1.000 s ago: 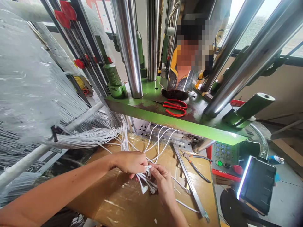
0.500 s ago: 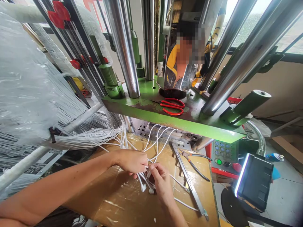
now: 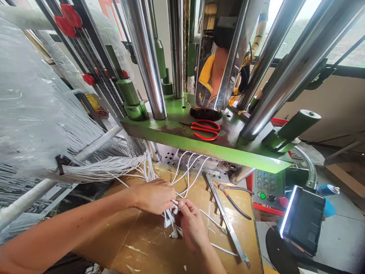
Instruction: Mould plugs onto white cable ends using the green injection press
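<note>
Since the earlier view, the **left hand** and **right hand** have closed in on each other over the cable ends, and the small white plugs now hang just beneath them. The left hand is curled around several thin white leads, its fingers clenched. The right thumb and fingertips pinch at the leads just beside the left fingertips, though knuckles hide exactly how many strands each hand has.

The leads fan out from a dense white cable bundle on the left, cross a tan board under clear film, and end at the hands, with the plugs dangling just above the board. They look light, soft and springy, likely to snag on one another and slip free of a loose grip. The plugs are tiny and look smooth, so they'd be awkward to hold alone. The surest hold looks to be on the lead just behind each plug, one strand at a time, rather than tugging from the bundle.

Long-nosed pliers and a slim steel bar tool lie on the board right of the right hand. Red-handled scissors sit up on the green steel plate of the machine.
</note>
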Demonstrator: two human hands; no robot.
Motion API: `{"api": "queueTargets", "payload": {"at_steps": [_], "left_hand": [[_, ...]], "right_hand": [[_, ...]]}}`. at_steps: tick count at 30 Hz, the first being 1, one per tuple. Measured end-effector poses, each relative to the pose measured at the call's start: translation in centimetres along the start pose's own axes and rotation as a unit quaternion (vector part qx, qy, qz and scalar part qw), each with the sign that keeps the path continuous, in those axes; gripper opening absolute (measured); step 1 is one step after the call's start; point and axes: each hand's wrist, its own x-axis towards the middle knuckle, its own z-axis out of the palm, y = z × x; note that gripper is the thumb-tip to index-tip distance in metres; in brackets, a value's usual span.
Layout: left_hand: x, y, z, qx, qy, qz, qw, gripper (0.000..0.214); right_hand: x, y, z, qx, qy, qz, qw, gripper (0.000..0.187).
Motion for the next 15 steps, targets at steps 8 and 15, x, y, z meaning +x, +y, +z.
{"api": "queueTargets", "payload": {"at_steps": [8,15], "left_hand": [[0.1,0.5,0.0,-0.007,-0.01,-0.005,1.0,0.028],[-5.3,-3.9,-0.1,-0.279,0.022,-0.037,0.959,0.025]], "right_hand": [[0.0,0.0,0.1,0.03,-0.018,0.014,0.999,0.032],[0.3,-0.7,-1.0,0.021,0.036,-0.041,0.998,0.031]]}}
